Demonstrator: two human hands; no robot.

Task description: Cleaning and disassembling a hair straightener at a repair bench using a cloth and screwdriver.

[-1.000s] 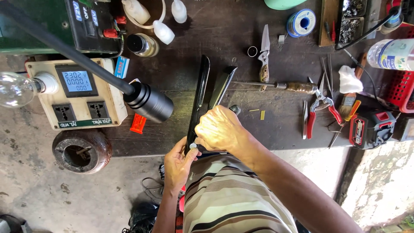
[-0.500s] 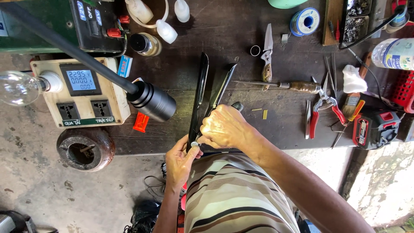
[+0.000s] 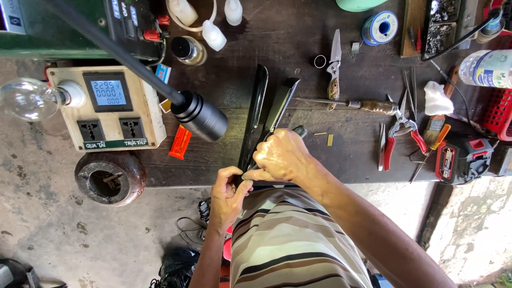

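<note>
The hair straightener (image 3: 261,114) lies on the dark table (image 3: 298,48) with its 2 black plates spread in a narrow V pointing away from the person, its hinge end at the near table edge. The right hand (image 3: 280,156) covers that hinge end; its fingers (image 3: 265,160) are curled tight and clamp the body of the tool from above. The left hand (image 3: 228,193) comes up from below the table edge; its thumb and forefinger are pinched nearly closed on the same end (whether a small part sits between them cannot be told). The 2 hands touch each other at the hinge.

To the left, just beside the plates, sits the black cylindrical head (image 3: 200,114) of a hose. Right of the tool lie a screwdriver (image 3: 346,104), a folding knife (image 3: 334,64) and red-handled pliers (image 3: 402,130). A socket box with a meter (image 3: 106,109) stands well apart at the left.
</note>
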